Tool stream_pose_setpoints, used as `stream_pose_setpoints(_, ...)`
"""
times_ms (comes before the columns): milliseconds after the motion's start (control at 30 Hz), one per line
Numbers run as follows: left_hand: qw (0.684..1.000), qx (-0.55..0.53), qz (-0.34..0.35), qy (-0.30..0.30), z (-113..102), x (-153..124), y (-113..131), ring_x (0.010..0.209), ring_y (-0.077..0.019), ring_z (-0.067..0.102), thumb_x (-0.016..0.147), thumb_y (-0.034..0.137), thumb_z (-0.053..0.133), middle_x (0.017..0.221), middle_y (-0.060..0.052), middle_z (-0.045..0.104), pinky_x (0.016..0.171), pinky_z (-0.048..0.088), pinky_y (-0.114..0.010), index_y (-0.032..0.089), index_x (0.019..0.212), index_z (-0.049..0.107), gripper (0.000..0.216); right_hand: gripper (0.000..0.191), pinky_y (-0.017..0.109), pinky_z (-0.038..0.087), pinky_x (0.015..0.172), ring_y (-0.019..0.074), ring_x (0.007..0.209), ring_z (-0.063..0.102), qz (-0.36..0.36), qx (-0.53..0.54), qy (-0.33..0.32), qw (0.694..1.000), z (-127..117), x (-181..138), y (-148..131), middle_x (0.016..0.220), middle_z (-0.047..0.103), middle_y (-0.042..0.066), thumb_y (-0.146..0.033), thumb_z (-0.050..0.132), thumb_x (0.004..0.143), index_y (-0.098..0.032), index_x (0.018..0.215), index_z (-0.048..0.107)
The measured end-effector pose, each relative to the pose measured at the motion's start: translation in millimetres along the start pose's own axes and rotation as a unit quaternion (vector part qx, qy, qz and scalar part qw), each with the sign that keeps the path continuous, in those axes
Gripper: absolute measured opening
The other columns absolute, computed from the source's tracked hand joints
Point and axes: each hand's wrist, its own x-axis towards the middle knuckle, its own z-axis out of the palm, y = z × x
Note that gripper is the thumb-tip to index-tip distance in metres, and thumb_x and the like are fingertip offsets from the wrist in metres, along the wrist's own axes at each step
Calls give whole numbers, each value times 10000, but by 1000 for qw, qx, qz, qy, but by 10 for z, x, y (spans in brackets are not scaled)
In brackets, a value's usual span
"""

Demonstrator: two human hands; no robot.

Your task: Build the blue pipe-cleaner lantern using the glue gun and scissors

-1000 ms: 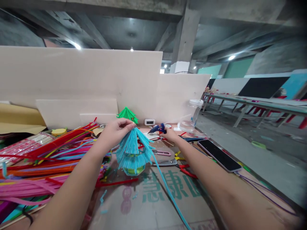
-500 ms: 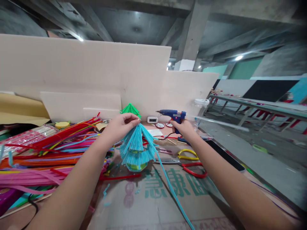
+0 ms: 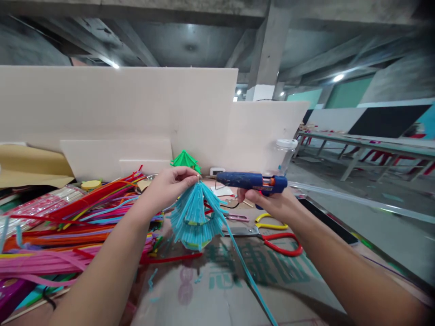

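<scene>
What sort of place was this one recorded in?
Probably an improvised craft workshop: bundles of colourful craft strips lie at the left, the right hand holds a blue glue gun, and a concrete pillar stands beyond a large white board.

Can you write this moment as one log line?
left hand: pinching top of blue model; right hand: gripping glue gun, nozzle toward model; scissors: on cardboard

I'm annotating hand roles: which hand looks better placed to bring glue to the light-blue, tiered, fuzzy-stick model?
Right, I'd judge: the right hand holds the dark-blue plastic glue gun, aimed toward the light-blue model. The left hand pinches the model's top.
</scene>
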Motion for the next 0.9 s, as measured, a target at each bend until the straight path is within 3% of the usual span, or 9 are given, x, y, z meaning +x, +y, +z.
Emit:
stream_pose_setpoints(133,1000,4,-6,-13,18,-23,49,678,-132,548,810,475,593,776,-17,618,589,413,-224,156,934,655,348,392,310,507,706,210,798,651,-3,23,-30,999,8,24,-25,820,707,76,-547,586,803,-169,813,687)
stream_pose_setpoints(333,1000,20,-11,-11,35,-33,84,660,-135,554,801,492,595,765,-16,631,569,401,-224,162,924,663,358,302,286,497,588,174,613,608,76,45,-23,996,57,42,-77,641,654,28,-483,658,729,-184,763,645)
stream_pose_setpoints(500,999,31,-4,-8,43,-30,85,657,-136,548,804,489,588,768,-19,636,564,390,-224,161,920,666,356,306,254,448,534,147,565,555,64,34,-17,997,64,33,-101,598,605,7,-471,663,724,-169,761,627)
stream_pose_setpoints(900,999,33,7,-5,43,-16,67,608,-107,506,811,493,584,777,-8,629,541,365,-212,165,917,651,350,467,244,407,526,138,581,508,56,17,-27,998,72,64,-73,671,610,17,-536,690,696,-155,963,657)
